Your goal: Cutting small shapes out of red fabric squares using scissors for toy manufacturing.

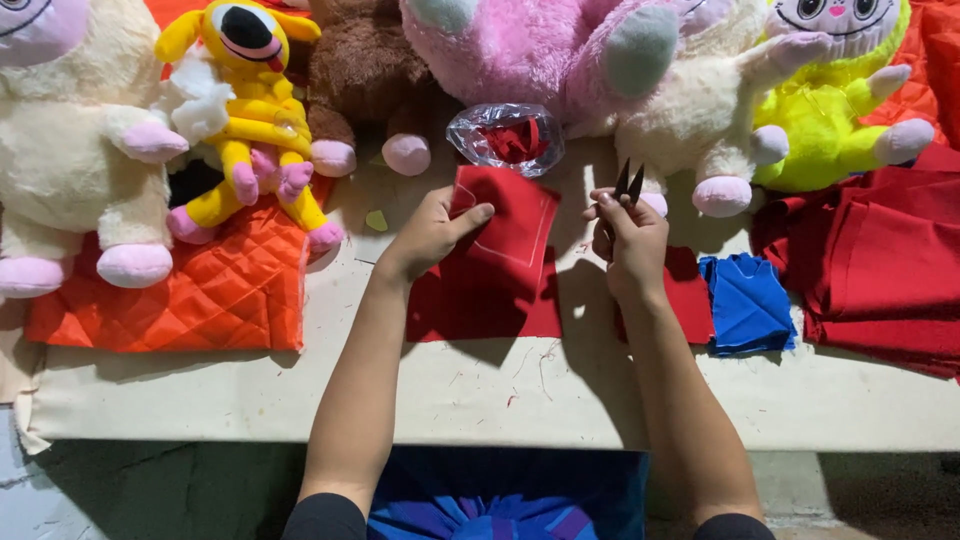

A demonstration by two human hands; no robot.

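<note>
The left hand point(430, 235) is pinching a soft, limp red felt square point(510, 225) by its edge; the right hand point(628, 240) is clenching small black snips point(629, 183).

Cream-covered worktable point(500, 400), grey floor point(150, 490) below
</note>
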